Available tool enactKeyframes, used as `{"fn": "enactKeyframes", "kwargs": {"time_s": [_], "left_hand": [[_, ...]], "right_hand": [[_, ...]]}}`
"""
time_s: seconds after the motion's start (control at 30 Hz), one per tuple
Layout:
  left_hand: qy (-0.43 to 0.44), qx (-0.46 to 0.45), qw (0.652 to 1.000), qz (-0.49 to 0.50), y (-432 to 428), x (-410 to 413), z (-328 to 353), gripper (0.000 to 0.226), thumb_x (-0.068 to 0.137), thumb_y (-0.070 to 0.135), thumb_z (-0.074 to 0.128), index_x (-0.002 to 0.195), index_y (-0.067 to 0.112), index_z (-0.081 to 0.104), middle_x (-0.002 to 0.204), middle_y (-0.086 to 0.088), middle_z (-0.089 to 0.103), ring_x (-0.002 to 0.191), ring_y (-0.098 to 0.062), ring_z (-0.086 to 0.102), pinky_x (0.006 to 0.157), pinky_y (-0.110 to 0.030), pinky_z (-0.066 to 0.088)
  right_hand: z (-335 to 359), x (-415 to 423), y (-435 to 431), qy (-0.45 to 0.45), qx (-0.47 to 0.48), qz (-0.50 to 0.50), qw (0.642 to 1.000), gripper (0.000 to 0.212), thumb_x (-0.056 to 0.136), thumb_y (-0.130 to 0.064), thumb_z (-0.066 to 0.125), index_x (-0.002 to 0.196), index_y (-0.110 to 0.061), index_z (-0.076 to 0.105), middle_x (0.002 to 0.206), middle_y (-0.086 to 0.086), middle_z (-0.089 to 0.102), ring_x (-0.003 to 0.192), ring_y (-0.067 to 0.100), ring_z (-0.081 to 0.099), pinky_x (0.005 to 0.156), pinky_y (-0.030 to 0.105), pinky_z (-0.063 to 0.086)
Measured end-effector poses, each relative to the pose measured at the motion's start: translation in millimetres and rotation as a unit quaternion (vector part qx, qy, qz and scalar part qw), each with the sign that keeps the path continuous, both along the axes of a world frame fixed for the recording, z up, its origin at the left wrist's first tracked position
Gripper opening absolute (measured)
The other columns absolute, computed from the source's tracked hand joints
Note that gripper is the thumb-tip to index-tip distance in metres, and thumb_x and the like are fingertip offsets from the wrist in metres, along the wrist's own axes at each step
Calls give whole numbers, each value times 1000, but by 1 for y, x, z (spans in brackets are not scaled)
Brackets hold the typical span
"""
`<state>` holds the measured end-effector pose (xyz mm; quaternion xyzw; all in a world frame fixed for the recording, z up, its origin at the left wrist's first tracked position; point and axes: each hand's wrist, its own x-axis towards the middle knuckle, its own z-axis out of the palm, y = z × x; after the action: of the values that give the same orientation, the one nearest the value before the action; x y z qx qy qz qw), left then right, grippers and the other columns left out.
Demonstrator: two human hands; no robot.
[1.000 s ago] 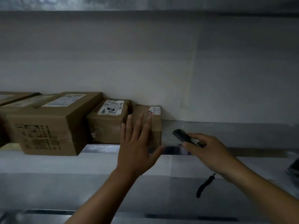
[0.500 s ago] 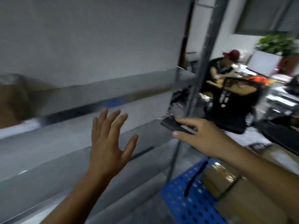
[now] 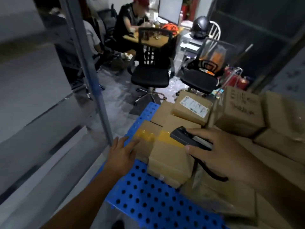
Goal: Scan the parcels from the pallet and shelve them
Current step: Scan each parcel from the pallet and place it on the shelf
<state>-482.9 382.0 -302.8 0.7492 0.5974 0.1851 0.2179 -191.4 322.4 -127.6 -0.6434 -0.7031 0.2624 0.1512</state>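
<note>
Left hand (image 3: 123,152) flat, fingers straight, tips at the edge of the taped box (image 3: 148,134), contact unclear; right hand (image 3: 219,151) grips one scanner (image 3: 186,138) over the boxes (image 3: 191,108). At least seven boxes on one blue pallet (image 3: 148,204), near-left corner bare. One shelf post (image 3: 99,100) beside its left edge; two chairs (image 3: 150,75) beyond.

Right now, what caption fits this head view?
Left hand reaches toward a tape-sealed brown cardboard parcel on the blue perforated pallet; right hand holds a black scanner.

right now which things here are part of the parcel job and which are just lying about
Job: black handheld scanner in the right hand; brown cardboard parcels; blue perforated plastic pallet; grey metal shelving.
Lying about: black mesh office chairs; black helmet; white computer monitor.
</note>
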Motion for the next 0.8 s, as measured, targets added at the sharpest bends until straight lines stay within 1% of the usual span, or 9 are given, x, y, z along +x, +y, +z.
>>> {"fn": "enactKeyframes", "kwargs": {"time_s": [0.07, 0.13, 0.17, 0.27, 0.33, 0.4, 0.47, 0.57, 0.8], "left_hand": [[31, -25, 999, -26, 28, 8, -20, 46, 105, 41, 43, 147, 26, 55, 157, -23, 37, 143, -51, 32, 117, -59, 30], [90, -44, 993, -56, 47, 15, -38, 74, 94, 65, 16, 149, 31, 51, 162, -18, 31, 145, -49, 26, 119, -56, 26], [106, -55, 991, -60, 53, 18, -45, 79, 91, 72, 12, 151, 35, 46, 165, -14, 26, 149, -47, 19, 121, -56, 24], [102, -33, 993, -51, 60, 26, -67, 82, 82, 87, 29, 150, 40, 35, 169, -13, 16, 154, -45, 6, 121, -58, 20], [119, -40, 991, -42, 63, 30, -74, 96, 71, 95, 35, 148, 37, 27, 169, -16, 8, 154, -45, 5, 121, -58, 19], [115, -58, 991, -35, 66, 33, -76, 101, 68, 92, 52, 143, 30, 25, 167, -19, 6, 153, -45, 11, 120, -58, 25], [90, -60, 994, -25, 67, 28, -77, 95, 68, 79, 69, 136, 24, 33, 165, -21, 13, 149, -45, 22, 115, -59, 35], [71, -38, 997, 1, 56, 9, -76, 89, 67, 69, 77, 132, 19, 42, 162, -22, 22, 142, -45, 32, 105, -60, 42], [48, -28, 997, 53, -40, -36, -80, 92, 65, 65, 82, 136, 19, 47, 156, -21, 32, 138, -45, 37, 105, -62, 42]], "right_hand": [[-13, 1, -2, -16, -11, -32, 999, 73, 72, -83, 50, 139, -53, 47, 131, -22, 54, 114, -1, 53, 95, 34, 49], [-22, -2, -3, -22, -21, -65, 997, 78, 69, -84, 48, 140, -50, 48, 129, -19, 54, 112, -1, 53, 93, 31, 49], [-24, -5, -3, -24, -29, -75, 996, 79, 68, -85, 47, 139, -51, 47, 129, -18, 54, 111, 1, 54, 94, 32, 49], [-27, -19, 3, -30, -51, -94, 994, 59, 66, -84, 43, 124, -71, 36, 120, -19, 50, 100, 6, 52, 89, 34, 47], [-26, -29, 5, -26, -34, -120, 992, 52, 67, -79, 46, 116, -74, 31, 114, -15, 53, 96, 10, 54, 84, 37, 50], [-25, -38, 5, -22, -22, -138, 990, 50, 66, -77, 48, 114, -72, 35, 112, -11, 57, 92, 11, 57, 79, 38, 53], [-22, -47, 2, -11, -21, -151, 988, 53, 65, -78, 49, 117, -69, 39, 113, -14, 57, 89, 9, 60, 74, 31, 55], [-18, -59, -7, -2, -9, -149, 989, 64, 68, -76, 51, 130, -60, 45, 111, -14, 56, 86, 6, 62, 61, 19, 54], [-17, -75, -58, -4, 7, -93, 996, 73, 75, -80, 48, 142, -53, 42, 114, -28, 51, 102, -7, 51, 82, 24, 44]]}}
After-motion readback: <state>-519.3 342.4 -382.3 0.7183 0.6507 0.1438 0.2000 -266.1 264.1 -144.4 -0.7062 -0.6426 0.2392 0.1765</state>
